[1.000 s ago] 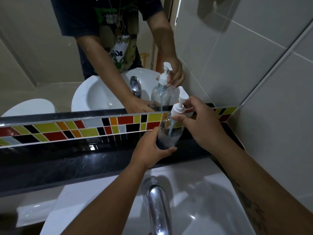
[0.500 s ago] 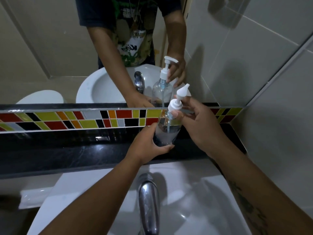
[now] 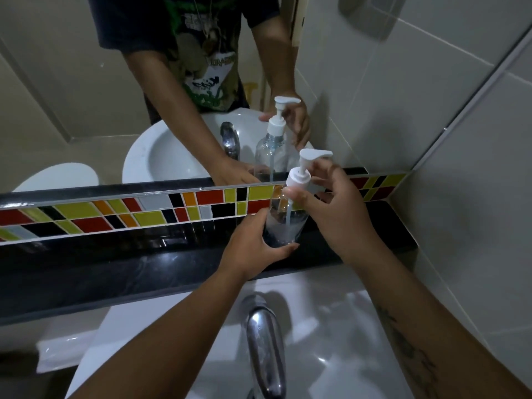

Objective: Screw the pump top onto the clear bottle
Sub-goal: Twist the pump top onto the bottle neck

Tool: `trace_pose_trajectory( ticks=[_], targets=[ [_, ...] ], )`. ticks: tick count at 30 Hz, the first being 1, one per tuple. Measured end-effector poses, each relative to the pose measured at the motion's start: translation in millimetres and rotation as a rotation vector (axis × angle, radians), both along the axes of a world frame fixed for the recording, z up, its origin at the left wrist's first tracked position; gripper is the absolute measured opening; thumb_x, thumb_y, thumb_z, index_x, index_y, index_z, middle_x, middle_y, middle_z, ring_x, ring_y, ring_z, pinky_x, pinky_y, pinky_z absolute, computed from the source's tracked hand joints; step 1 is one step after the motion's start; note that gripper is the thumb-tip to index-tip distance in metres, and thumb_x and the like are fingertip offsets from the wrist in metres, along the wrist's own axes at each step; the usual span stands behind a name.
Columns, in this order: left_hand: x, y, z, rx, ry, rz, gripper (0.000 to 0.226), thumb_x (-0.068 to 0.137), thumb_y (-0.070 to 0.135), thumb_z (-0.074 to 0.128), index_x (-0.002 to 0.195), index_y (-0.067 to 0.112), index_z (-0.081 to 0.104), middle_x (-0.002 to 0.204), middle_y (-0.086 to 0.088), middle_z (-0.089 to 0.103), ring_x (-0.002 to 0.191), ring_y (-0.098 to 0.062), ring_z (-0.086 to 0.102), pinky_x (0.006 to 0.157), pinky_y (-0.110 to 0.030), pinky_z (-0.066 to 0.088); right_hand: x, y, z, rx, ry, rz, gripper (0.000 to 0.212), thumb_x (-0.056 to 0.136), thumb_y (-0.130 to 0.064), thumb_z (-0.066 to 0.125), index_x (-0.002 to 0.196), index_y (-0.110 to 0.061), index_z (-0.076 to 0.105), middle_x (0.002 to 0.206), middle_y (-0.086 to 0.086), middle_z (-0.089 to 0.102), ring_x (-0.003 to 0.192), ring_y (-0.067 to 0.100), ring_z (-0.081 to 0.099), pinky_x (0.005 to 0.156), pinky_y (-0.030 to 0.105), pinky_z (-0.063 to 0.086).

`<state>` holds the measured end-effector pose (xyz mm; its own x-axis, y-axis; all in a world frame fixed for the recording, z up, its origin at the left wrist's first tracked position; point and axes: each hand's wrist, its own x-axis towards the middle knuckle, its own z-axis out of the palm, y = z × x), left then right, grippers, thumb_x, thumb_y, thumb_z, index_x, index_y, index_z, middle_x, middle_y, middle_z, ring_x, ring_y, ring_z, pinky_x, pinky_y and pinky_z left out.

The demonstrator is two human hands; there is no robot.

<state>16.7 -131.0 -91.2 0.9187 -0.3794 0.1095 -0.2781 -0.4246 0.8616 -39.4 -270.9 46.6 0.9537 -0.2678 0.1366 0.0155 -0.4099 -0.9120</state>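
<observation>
Black ledge [image 3: 115, 263] beneath a multicoloured tile band [image 3: 149, 211], above a white basin with chrome tap [image 3: 266, 349]; left hand [image 3: 253, 246] wraps the base of the clear bottle [image 3: 283, 223], which stands on the ledge. Right hand [image 3: 339, 217] pinches the collar of the white pump top [image 3: 302, 174] seated on the bottle's neck; mirror [image 3: 86, 96] behind repeats both.

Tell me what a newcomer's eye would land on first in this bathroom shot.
First, the clear bottle at centre, standing on the black ledge: the left hand grips its base while the right hand pinches the collar of the white pump top. Next, the strip of red, yellow, orange and black tiles running behind it. Above that, the mirror repeats the bottle and both hands.
</observation>
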Motion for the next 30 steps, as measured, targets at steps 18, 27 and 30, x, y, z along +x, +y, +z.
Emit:
trace_pose_trajectory(
  ticks=[18,27,30],
  targets=[
    [3.2,0.2,-7.4,-0.001,0.003,-0.017,0.072,0.068,0.065,0.088,0.128,0.034,0.062,0.127,0.010,0.071,0.117,-0.015,0.068,0.097,-0.045,0.064,2.7,10.2,9.2,-0.185,-0.002,-0.028,0.035,0.087,-0.024,0.068,0.121,-0.025,0.063,0.116,-0.010,0.065,0.110,0.007,0.058,0.092,0.026,0.048],
    [3.0,-0.3,-9.1,0.014,0.003,-0.022,0.070,0.065,0.072,0.080,0.124,0.040,0.060,0.124,0.011,0.069,0.115,-0.017,0.068,0.095,-0.046,0.064,1.9,8.5,10.8,-0.302,-0.033,0.006,0.041,0.089,-0.018,0.066,0.130,-0.018,0.060,0.129,0.001,0.064,0.118,0.013,0.057,0.100,0.032,0.048],
    [3.4,-0.3,-9.2,0.017,0.003,-0.028,0.071,0.066,0.072,0.082,0.126,0.041,0.060,0.126,0.012,0.069,0.117,-0.018,0.067,0.096,-0.047,0.064,2.2,9.1,13.6,-0.324,-0.063,0.001,0.041,0.089,-0.016,0.066,0.129,-0.017,0.060,0.127,-0.001,0.063,0.114,0.008,0.057,0.096,0.018,0.046]
  ],
)
